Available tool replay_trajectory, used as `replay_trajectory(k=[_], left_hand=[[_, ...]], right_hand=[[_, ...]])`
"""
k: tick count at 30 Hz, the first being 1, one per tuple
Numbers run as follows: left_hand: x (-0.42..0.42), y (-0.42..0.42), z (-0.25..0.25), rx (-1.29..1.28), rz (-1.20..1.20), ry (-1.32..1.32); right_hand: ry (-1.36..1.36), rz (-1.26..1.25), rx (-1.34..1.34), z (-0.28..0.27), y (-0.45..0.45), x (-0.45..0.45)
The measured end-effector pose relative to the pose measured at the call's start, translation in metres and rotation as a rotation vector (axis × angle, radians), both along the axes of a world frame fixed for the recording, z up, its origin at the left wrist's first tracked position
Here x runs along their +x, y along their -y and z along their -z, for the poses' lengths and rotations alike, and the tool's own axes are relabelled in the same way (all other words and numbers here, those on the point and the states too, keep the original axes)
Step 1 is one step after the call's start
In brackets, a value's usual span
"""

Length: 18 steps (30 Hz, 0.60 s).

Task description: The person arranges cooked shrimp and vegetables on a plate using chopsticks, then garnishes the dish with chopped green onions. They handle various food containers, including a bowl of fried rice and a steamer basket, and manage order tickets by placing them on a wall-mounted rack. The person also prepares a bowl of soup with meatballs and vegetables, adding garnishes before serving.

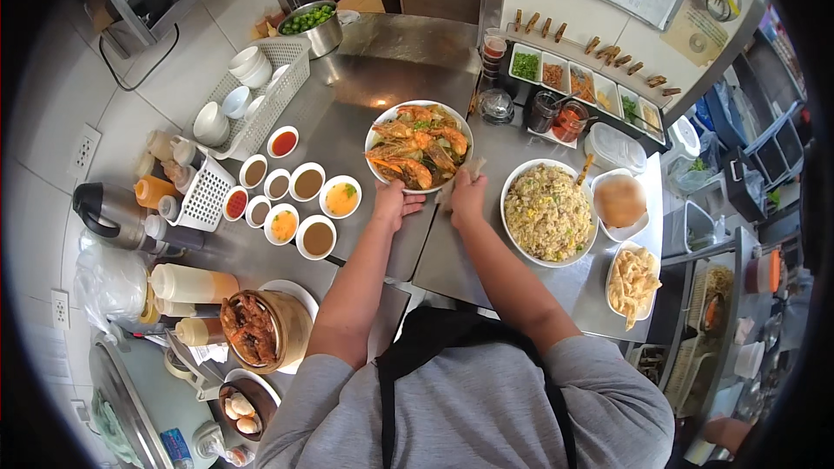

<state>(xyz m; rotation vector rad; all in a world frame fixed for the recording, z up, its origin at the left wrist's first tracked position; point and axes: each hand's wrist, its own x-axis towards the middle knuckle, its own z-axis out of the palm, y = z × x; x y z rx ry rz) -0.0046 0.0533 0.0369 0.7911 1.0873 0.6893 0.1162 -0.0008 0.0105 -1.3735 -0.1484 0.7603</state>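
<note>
A white bowl (374, 174) of shrimp on greens stands in front of me on the steel counter (352, 88). My left hand (393, 204) touches its near left rim, with the fingers partly beneath the edge. At the near right side, my right hand (467, 194) is closed on a crumpled cloth (447, 198) that lies against the bowl. A bowl of fried rice (547, 212) is to the right of that hand. Small cups of brown sauce (307, 184), red sauce (284, 142) and orange sauce with green garnish (341, 198) stand to the left.
Dishes of fried pieces (633, 279) stand at right. Garnish trays (552, 76) and sauce jars (570, 120) line the back right. At left are a plastic basket of bowls (287, 94), squeeze bottles (195, 283) and a bamboo steamer (293, 329). A pot of green limes (320, 32) stands behind.
</note>
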Motion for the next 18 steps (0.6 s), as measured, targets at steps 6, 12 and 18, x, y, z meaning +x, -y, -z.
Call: replay_trajectory(k=[6,12,18], left_hand=[[0.002,0.005,-0.001,0.094,-0.127,0.043],[-0.023,0.03,-0.04,0.11,-0.027,0.049],[-0.019,0.01,-0.082,0.078,0.02,0.151]], right_hand=[[-0.361,-0.205,0.061,0.01,0.016,-0.017],[-0.763,-0.176,0.545,-0.031,-0.011,0.032],[-0.807,-0.757,0.421,-0.042,-0.083,0.045]])
